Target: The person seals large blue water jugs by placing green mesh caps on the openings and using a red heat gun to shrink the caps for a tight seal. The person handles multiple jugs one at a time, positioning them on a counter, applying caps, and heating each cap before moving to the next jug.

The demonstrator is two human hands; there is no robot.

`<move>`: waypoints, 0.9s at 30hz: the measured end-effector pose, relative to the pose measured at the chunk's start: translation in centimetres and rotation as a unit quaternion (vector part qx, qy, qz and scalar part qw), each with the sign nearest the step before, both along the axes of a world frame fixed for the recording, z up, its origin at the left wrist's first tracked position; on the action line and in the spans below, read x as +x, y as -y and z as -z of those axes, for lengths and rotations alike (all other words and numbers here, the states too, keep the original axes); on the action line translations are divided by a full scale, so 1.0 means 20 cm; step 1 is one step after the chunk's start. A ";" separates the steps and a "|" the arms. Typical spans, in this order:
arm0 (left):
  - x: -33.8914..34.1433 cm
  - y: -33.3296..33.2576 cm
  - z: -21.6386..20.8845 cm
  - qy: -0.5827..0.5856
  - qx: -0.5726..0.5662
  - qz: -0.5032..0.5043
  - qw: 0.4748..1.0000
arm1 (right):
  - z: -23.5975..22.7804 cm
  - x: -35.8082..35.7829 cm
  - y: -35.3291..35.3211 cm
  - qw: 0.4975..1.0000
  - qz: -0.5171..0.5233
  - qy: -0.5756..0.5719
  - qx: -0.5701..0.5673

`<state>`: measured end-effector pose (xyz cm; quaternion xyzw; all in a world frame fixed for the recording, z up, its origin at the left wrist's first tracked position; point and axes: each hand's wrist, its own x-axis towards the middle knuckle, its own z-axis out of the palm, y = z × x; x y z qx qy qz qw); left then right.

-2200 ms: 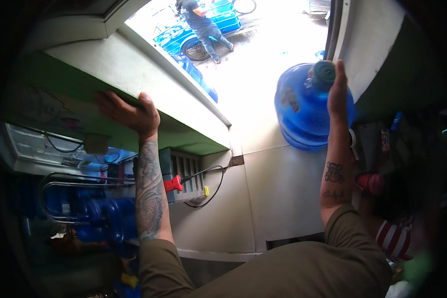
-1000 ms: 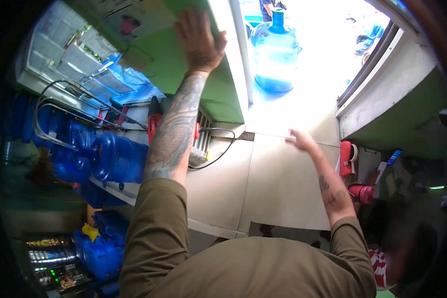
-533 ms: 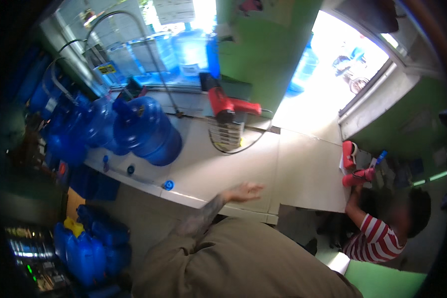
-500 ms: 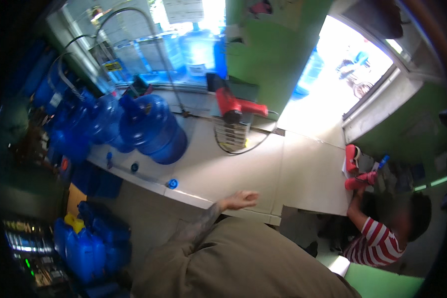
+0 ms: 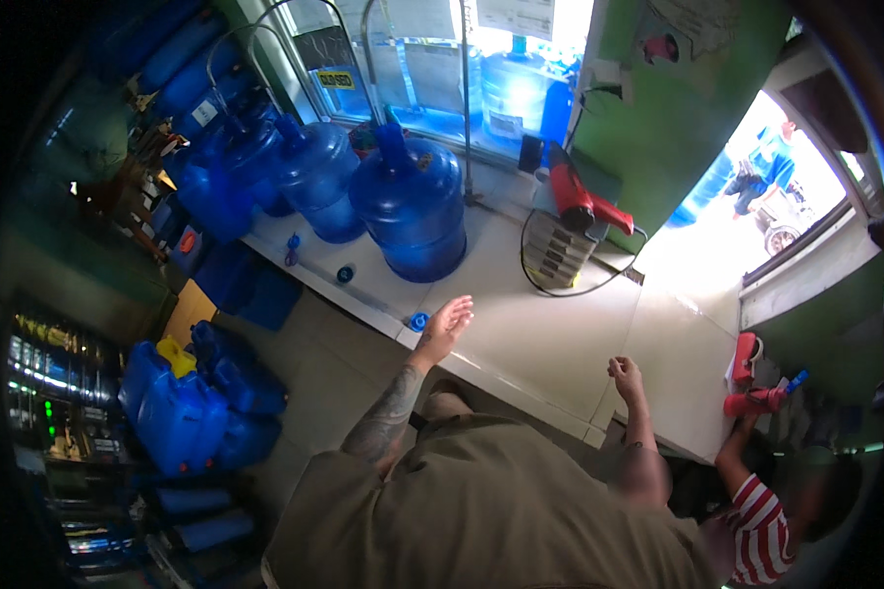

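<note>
Your left hand hovered flat, fingers spread, holding nothing. Large blue water jug stood upright on the white surface, well beyond the fingertips; small blue cap just beside them. Right hand loosely curled, empty. You needed both palms low on the jug, avoiding the red heat gun.

The person wore an olive-brown short-sleeved shirt of plain cloth, with soft folds across the shoulders and no print or pattern to be seen. Both forearms were bare below the sleeves. The left forearm carried dense dark tattoo work running from near the elbow toward the wrist. The right forearm showed a smaller dark tattoo mark. The left hand and the right hand were bare, without gloves; whether either bore a ring could not be made out.
</note>
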<state>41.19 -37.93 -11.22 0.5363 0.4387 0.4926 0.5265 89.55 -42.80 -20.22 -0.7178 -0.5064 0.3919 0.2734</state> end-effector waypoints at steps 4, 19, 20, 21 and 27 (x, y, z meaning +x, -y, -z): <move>-0.46 -0.26 -0.15 -0.071 0.066 -0.138 0.986 | -0.35 -0.44 -0.11 0.991 -0.058 -0.116 0.021; -2.27 -1.97 -0.73 -0.254 0.192 -0.305 0.897 | -1.34 -2.46 -1.30 0.929 -0.118 0.039 0.348; -2.29 -2.02 -0.72 -0.210 0.182 -0.172 0.945 | -1.36 -2.54 -1.35 0.927 -0.106 0.036 0.359; -2.30 -2.04 -0.70 -0.257 0.196 -0.160 0.933 | -1.36 -2.59 -1.38 0.928 -0.075 0.053 0.362; -2.38 -1.99 -0.57 -0.189 0.125 -0.133 0.965 | -1.21 -2.67 -1.46 0.908 -0.009 0.098 0.407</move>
